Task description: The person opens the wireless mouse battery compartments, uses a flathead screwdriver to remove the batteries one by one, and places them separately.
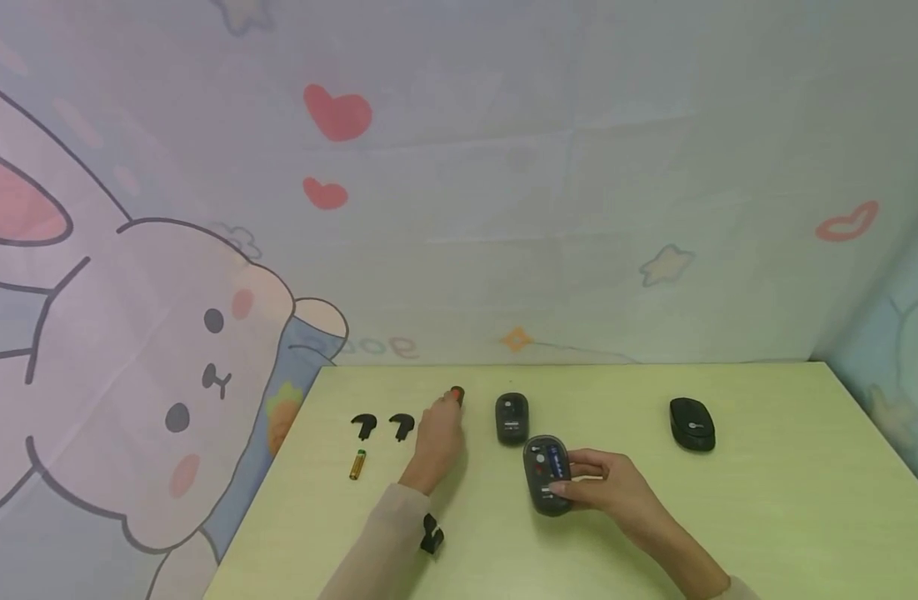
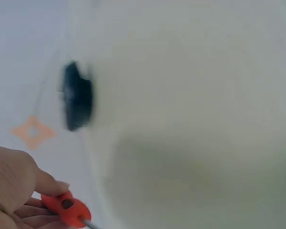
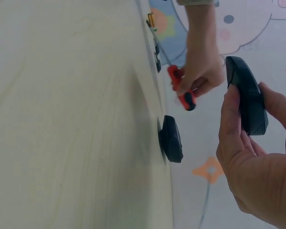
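Note:
My left hand (image 1: 438, 433) grips the red and black handle of a screwdriver (image 2: 69, 207); in the right wrist view its thin metal shaft (image 3: 162, 50) points away toward the small parts. In my right hand (image 1: 616, 492) is a black computer mouse (image 1: 537, 475), pinched by its sides between thumb and fingers and lifted off the table. Its underside faces up in the head view, with a blue strip in a slot. Seen edge-on in the right wrist view, that mouse (image 3: 250, 98) is held apart from the screwdriver. A second mouse (image 1: 512, 418) lies between the hands, underside up.
On the light yellow table (image 1: 774, 500), a third black mouse (image 1: 691, 425) rests at the right. Left of the left hand lie two black hooked pieces, one (image 1: 365, 425) beside the other (image 1: 402, 426), and a battery (image 1: 357, 465). A printed cloth (image 1: 504, 250) hangs behind.

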A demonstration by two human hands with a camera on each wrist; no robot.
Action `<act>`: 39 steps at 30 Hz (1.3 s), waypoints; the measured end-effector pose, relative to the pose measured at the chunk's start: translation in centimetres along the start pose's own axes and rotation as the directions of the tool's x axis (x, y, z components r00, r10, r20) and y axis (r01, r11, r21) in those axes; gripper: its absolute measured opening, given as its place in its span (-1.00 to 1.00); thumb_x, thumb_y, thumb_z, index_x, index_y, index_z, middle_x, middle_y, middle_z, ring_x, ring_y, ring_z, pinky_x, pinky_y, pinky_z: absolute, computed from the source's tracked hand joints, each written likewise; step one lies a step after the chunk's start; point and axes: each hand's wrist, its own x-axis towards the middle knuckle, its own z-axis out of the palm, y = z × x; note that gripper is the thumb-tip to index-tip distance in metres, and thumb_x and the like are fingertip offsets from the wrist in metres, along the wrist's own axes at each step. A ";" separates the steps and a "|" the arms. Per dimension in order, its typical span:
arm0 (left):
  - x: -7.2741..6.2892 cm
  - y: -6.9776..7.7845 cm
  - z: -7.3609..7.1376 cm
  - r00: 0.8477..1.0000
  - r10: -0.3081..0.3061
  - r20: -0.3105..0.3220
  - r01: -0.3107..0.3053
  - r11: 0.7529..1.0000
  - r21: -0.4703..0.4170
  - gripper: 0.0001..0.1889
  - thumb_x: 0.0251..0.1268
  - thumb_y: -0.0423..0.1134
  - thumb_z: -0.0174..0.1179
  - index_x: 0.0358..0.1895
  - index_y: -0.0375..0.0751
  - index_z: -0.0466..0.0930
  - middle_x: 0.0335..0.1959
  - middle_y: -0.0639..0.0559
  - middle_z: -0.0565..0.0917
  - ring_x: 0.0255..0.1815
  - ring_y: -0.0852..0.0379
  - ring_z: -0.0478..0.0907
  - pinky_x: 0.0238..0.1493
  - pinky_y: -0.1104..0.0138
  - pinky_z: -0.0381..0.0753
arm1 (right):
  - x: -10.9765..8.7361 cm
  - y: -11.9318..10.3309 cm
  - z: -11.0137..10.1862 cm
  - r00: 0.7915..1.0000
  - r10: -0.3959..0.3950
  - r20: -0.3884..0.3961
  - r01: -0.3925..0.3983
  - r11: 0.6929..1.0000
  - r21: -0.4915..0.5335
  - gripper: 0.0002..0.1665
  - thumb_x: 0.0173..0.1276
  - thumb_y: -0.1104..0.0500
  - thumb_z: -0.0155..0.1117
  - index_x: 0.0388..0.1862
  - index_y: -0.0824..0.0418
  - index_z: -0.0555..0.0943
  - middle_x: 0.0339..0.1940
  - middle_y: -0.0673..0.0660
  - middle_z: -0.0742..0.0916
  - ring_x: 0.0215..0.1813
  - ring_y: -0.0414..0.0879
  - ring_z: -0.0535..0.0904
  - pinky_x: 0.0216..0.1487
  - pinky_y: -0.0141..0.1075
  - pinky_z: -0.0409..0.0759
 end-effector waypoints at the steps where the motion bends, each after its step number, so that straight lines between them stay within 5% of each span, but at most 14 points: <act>1: 0.1 0.3 -0.6 1.000 0.002 -0.011 -0.002 1.000 -0.030 -0.88 0.45 -0.50 0.23 -0.07 -0.52 0.57 -0.31 -0.34 0.74 -0.38 -0.25 0.77 -0.49 0.13 0.76 | 0.0 0.0 0.0 1.000 0.000 -0.001 0.000 1.000 -0.001 -0.13 0.28 0.12 0.60 0.44 0.49 0.45 0.04 0.27 0.78 -0.05 -0.04 0.82 0.01 -0.21 0.84; 4: 0.3 1.1 -2.3 1.000 -0.008 -0.027 0.003 0.985 -0.171 -0.81 0.44 -0.44 0.29 -0.01 -0.50 0.60 -0.28 -0.36 0.77 -0.36 -0.22 0.79 -0.45 0.12 0.78 | -0.1 -0.1 0.0 1.000 0.001 -0.004 -0.001 1.000 0.001 -0.14 0.28 0.13 0.60 0.43 0.48 0.46 0.04 0.26 0.78 -0.05 -0.04 0.82 0.01 -0.22 0.84; 7: 0.4 1.6 -4.4 0.999 -0.037 0.001 0.034 0.926 -0.375 -0.69 0.37 -0.42 0.36 0.12 -0.45 0.63 -0.17 -0.38 0.80 -0.25 -0.21 0.82 -0.33 0.13 0.83 | -0.1 -0.2 0.0 1.000 0.006 0.000 -0.006 1.000 0.004 -0.15 0.28 0.12 0.60 0.43 0.48 0.47 0.02 0.23 0.78 -0.04 -0.05 0.81 0.01 -0.22 0.84; 12: 0.2 1.6 -7.2 0.994 -0.034 0.104 0.091 0.775 -0.625 -0.54 0.36 -0.32 0.42 0.29 -0.31 0.61 -0.02 -0.35 0.81 -0.06 -0.20 0.84 -0.21 0.16 0.87 | 0.0 -0.3 0.1 1.000 0.005 0.003 -0.005 1.000 0.015 -0.14 0.27 0.14 0.61 0.42 0.50 0.47 0.00 0.22 0.80 -0.06 -0.05 0.82 0.00 -0.20 0.84; 18: -0.2 1.1 -9.4 0.965 -0.033 0.259 0.235 0.544 -0.806 -0.44 0.35 -0.24 0.44 0.39 -0.21 0.57 0.11 -0.30 0.78 0.05 -0.16 0.82 0.04 0.11 0.84 | -0.2 -0.3 0.4 1.000 0.018 0.005 -0.018 1.000 -0.005 -0.11 0.28 0.13 0.60 0.44 0.52 0.43 0.13 0.35 0.74 -0.07 -0.02 0.82 0.02 -0.21 0.84; 21: -0.3 0.9 -10.3 0.960 -0.013 0.279 0.251 0.478 -0.842 -0.40 0.34 -0.22 0.45 0.43 -0.21 0.53 0.22 -0.30 0.72 0.10 -0.15 0.80 0.13 0.09 0.82 | -0.3 -0.2 0.5 1.000 0.024 0.010 -0.024 1.000 -0.009 -0.12 0.28 0.13 0.60 0.44 0.51 0.44 0.18 0.39 0.71 -0.07 -0.01 0.82 0.02 -0.22 0.83; 26: -0.5 0.9 -11.7 0.966 0.029 0.256 0.214 0.465 -0.859 -0.51 0.35 -0.23 0.45 0.33 -0.14 0.64 0.25 -0.21 0.71 0.17 -0.20 0.78 0.27 0.02 0.75 | -0.3 0.0 0.8 0.999 0.010 0.031 -0.010 1.000 0.002 -0.14 0.29 0.13 0.59 0.43 0.52 0.45 0.15 0.38 0.72 -0.06 -0.02 0.82 0.01 -0.22 0.84; 37: -1.5 3.9 -14.2 0.990 0.091 0.105 0.039 0.543 -0.839 -0.58 0.28 -0.19 0.52 0.20 0.02 0.72 0.04 -0.06 0.83 0.07 0.01 0.81 0.24 0.03 0.75 | 0.0 0.2 1.2 0.999 0.022 0.026 -0.022 0.999 0.022 -0.14 0.28 0.13 0.60 0.43 0.51 0.45 0.10 0.33 0.74 -0.05 -0.02 0.81 0.02 -0.20 0.84; 39: -1.8 4.6 -14.6 0.993 0.099 0.065 0.001 0.539 -0.842 -0.59 0.26 -0.21 0.53 0.18 0.01 0.73 0.01 -0.07 0.84 0.04 -0.01 0.82 0.20 0.03 0.76 | 0.1 0.2 1.2 0.999 0.028 0.028 -0.029 0.999 0.033 -0.13 0.28 0.14 0.60 0.43 0.51 0.45 0.09 0.31 0.75 -0.05 -0.01 0.82 0.03 -0.19 0.84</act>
